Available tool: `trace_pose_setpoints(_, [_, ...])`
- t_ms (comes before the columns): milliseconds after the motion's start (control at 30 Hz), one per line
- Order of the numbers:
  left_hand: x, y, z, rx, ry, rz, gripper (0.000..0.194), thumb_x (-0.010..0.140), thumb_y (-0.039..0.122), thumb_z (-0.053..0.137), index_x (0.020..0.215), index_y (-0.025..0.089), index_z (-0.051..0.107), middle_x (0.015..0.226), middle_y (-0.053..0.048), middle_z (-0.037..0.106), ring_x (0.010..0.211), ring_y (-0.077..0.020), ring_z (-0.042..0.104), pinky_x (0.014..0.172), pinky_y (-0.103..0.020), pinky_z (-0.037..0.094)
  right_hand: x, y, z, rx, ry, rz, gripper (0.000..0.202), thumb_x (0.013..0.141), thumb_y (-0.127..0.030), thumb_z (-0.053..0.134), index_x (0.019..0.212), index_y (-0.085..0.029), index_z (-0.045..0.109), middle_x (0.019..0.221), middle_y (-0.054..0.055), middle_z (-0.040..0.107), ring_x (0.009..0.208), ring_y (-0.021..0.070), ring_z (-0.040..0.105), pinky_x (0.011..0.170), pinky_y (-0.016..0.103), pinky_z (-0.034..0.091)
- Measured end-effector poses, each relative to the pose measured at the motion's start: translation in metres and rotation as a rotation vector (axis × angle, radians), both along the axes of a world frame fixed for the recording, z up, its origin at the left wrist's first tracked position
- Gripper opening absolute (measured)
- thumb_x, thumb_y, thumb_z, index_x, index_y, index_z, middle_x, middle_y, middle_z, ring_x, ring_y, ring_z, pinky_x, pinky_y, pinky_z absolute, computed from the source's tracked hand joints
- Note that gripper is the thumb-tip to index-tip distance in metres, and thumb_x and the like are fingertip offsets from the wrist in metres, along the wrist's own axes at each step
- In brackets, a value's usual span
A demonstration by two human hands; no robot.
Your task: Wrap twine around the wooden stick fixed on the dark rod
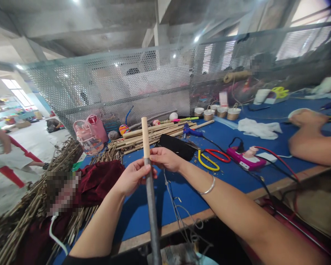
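Observation:
A wooden stick stands nearly upright in front of me, its top bare and pale, its longer lower part covered in a dark grey wrapping. My left hand is closed round the upper end of the grey part, thumb in front. Beside it, my right hand has its thumb and fingers pinched at the line where bare wood meets the grey. Thin grey string hangs in loose loops below my right hand. Scissors with yellow and red handles lie past my right hand, near a black cloth.
Several bare sticks lie behind my hands. A blue glue gun and a purple power strip with cables sit to the right, near another person's arm. Dry stalks and dark red cloth fill the left.

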State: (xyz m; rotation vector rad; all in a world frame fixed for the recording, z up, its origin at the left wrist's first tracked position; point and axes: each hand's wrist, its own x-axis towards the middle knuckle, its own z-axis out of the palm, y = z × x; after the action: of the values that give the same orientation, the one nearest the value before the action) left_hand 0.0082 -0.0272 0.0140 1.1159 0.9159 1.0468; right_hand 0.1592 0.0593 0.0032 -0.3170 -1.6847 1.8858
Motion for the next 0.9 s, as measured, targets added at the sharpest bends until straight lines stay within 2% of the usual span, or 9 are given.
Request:
trace_pose_setpoints(133, [0.005, 0.002, -0.001, 0.134, 0.128, 0.155, 0.032, 0.058, 0.031, 0.078, 0.071, 0.013, 0.055, 0.054, 0.005, 0.052, 0.045, -0.0051, 0.045, 0.045, -0.017, 0.033, 0.000, 0.000, -0.001, 0.015, -0.009, -0.030, 0.036, 0.071, -0.042, 0.066, 0.087, -0.011, 0.057, 0.045, -0.009, 0.039, 0.033, 0.0019, 0.026, 0.033, 0.017, 0.016])
trace_pose_setpoints(200, [0.005, 0.002, -0.001, 0.102, 0.146, 0.150, 0.032, 0.058, 0.033, 0.078, 0.068, 0.013, 0.055, 0.054, 0.004, 0.054, 0.047, -0.0068, 0.048, 0.046, -0.018, 0.034, 0.000, 0.001, -0.002, 0.011, -0.009, -0.014, 0.037, 0.071, -0.042, 0.066, 0.089, -0.011, 0.057, 0.048, -0.008, 0.042, 0.034, 0.0019, 0.026, 0.033, 0.018, 0.016])
trace_pose_setpoints(367, [0.005, 0.000, 0.000, -0.001, 0.067, 0.049, 0.031, 0.063, 0.037, 0.074, 0.075, 0.013, 0.060, 0.069, -0.004, 0.064, 0.059, -0.0133, 0.060, 0.051, -0.022, 0.043, 0.005, 0.002, 0.002, 0.024, -0.001, 0.043, 0.043, 0.072, -0.040, 0.066, 0.101, -0.010, 0.055, 0.057, -0.006, 0.049, 0.037, 0.0011, 0.027, 0.034, 0.017, 0.016])
trace_pose_setpoints(533, [0.010, 0.001, -0.002, -0.010, 0.100, 0.171, 0.032, 0.060, 0.036, 0.076, 0.070, 0.014, 0.054, 0.060, 0.002, 0.059, 0.051, -0.0110, 0.057, 0.047, -0.020, 0.042, 0.016, 0.003, 0.015, 0.139, -0.040, -0.069, 0.045, 0.077, -0.035, 0.063, 0.113, -0.013, 0.049, 0.043, -0.011, 0.034, 0.033, 0.0026, 0.023, 0.032, 0.017, 0.014])
trace_pose_setpoints(633, [0.010, 0.001, -0.003, -0.012, 0.110, 0.198, 0.034, 0.059, 0.037, 0.076, 0.070, 0.015, 0.053, 0.060, 0.003, 0.058, 0.051, -0.0111, 0.058, 0.046, -0.020, 0.042, 0.018, 0.003, 0.016, 0.132, -0.036, -0.083, 0.047, 0.078, -0.032, 0.063, 0.118, -0.016, 0.046, 0.042, -0.012, 0.032, 0.033, 0.0029, 0.022, 0.032, 0.016, 0.014])
trace_pose_setpoints(733, [0.007, 0.002, -0.003, -0.009, 0.089, 0.167, 0.033, 0.060, 0.037, 0.076, 0.073, 0.014, 0.056, 0.063, 0.001, 0.059, 0.053, -0.0117, 0.059, 0.047, -0.020, 0.043, 0.015, 0.002, 0.011, 0.088, -0.075, -0.040, 0.049, 0.077, -0.032, 0.063, 0.120, -0.015, 0.047, 0.043, -0.012, 0.033, 0.033, 0.0027, 0.021, 0.032, 0.016, 0.014])
trace_pose_setpoints(833, [0.005, 0.002, -0.003, -0.021, 0.045, 0.117, 0.033, 0.060, 0.037, 0.076, 0.075, 0.012, 0.059, 0.067, -0.002, 0.062, 0.056, -0.0123, 0.059, 0.047, -0.019, 0.042, 0.012, 0.001, 0.006, -0.009, -0.123, 0.062, 0.047, 0.077, -0.034, 0.062, 0.117, -0.013, 0.051, 0.046, -0.010, 0.035, 0.034, 0.0023, 0.022, 0.032, 0.016, 0.013])
trace_pose_setpoints(900, [0.006, 0.002, -0.002, -0.032, 0.015, 0.103, 0.033, 0.060, 0.037, 0.076, 0.076, 0.012, 0.061, 0.069, -0.003, 0.062, 0.057, -0.0123, 0.060, 0.047, -0.019, 0.043, 0.013, 0.002, 0.004, -0.091, -0.145, 0.146, 0.046, 0.078, -0.035, 0.061, 0.118, -0.014, 0.051, 0.046, -0.011, 0.031, 0.034, 0.0024, 0.020, 0.032, 0.016, 0.013])
